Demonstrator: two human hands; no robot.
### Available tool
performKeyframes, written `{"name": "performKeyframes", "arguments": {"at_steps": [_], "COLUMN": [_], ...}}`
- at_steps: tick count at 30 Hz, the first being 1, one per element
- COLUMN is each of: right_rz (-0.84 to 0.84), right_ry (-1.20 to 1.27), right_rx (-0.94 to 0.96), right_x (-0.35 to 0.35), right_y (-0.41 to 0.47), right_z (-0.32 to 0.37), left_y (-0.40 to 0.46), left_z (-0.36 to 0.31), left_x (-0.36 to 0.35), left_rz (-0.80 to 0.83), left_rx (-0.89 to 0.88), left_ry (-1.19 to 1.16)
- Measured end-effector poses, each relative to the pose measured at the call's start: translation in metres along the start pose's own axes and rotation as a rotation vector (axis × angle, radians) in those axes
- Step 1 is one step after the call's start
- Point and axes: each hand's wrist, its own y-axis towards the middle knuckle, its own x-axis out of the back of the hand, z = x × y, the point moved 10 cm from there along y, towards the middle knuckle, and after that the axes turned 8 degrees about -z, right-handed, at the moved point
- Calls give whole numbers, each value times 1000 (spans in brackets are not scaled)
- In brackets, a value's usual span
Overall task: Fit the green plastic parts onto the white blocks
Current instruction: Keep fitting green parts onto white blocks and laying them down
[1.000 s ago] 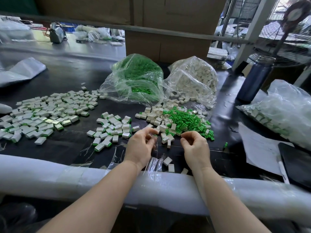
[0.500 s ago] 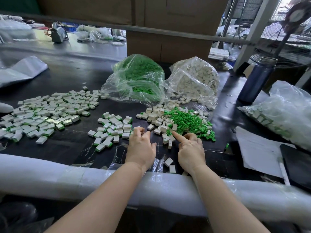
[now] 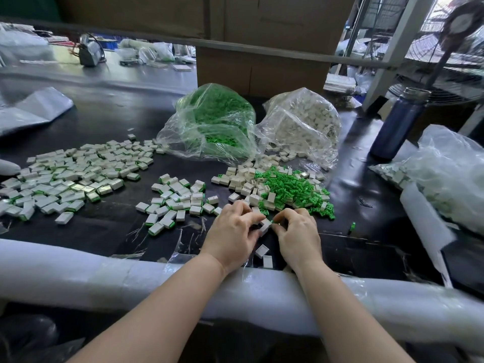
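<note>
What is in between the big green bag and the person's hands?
In the head view, a loose heap of white blocks and green parts lies on the black table between the green bag and the two hands, left hand, right hand.

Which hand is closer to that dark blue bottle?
The right hand. The blue bottle stands far off to its right and beyond it; the left hand sits farther away, on the right hand's other side.

I see two bare forearms reaching in from the bottom edge, no sleeves on either. The left hand (image 3: 231, 230) wears nothing. The right hand (image 3: 297, 235) shows what looks like a thin ring on one finger.
</note>
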Motion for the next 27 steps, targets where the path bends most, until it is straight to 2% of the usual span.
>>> {"name": "performKeyframes", "arguments": {"at_steps": [3, 7, 12, 20, 27], "right_rz": [-13, -30, -124, 30, 94], "right_ry": [4, 38, 287, 560, 805], "right_rx": [-2, -20, 22, 28, -26], "right_x": [1, 3, 17, 8, 9], "right_y": [0, 2, -1, -6, -7], "right_z": [-1, -4, 4, 14, 16], "left_y": [-1, 0, 0, -1, -1], "left_z": [0, 3, 13, 29, 25], "left_x": [-8, -7, -7, -5, -10], "left_rz": [75, 64, 58, 27, 80], "left_rx": [9, 41, 147, 351, 349], "left_ry": [-10, -44, -206, -610, -673]}}
